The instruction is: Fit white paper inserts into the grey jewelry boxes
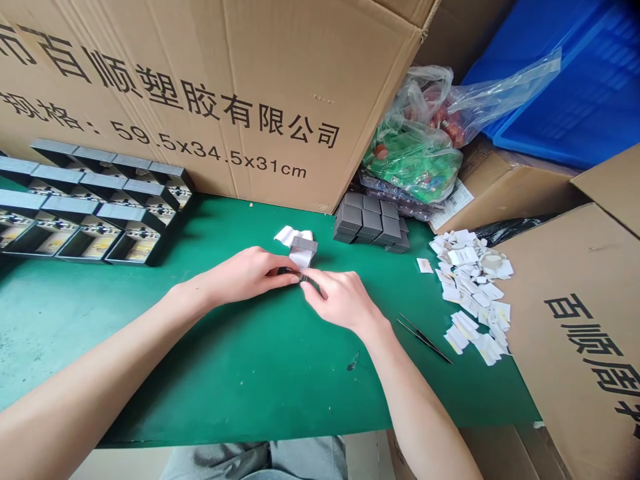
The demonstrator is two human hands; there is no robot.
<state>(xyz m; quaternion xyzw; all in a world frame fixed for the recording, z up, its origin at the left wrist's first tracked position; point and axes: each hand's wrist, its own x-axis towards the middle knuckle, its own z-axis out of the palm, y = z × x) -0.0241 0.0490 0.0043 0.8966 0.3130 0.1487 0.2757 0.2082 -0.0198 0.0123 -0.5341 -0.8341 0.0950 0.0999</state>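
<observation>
A worker sits at a green tabletop [260, 393] hemmed in by packaging, with a large printed cardboard carton [200, 87] standing along its far edge and an open carton [575, 333] at the right. A blue plastic crate [565, 87] lies tilted behind them at upper right. Beside the far carton, a clear plastic bag [415, 140] holds green and red items, with the contents hard to make out. Rows of black open-topped trays [95, 200] sit at the left of the tabletop, their compartments holding small printed items. Near the centre, a stack of small grey boxes [370, 223] stands against the carton. To the right lies a loose heap of white paper scraps [473, 287], with one scrap [425, 265] apart from it. Slim black tweezers [425, 340] rest on the green surface, just beside the right forearm. At centre, above the middle of the tabletop, the left hand [245, 275] and right hand [340, 300] meet, both closed in a fingertip grip on a small grey box [304, 245]. A strip of white paper [293, 235] runs from the box and curls onto the tabletop behind it.
</observation>
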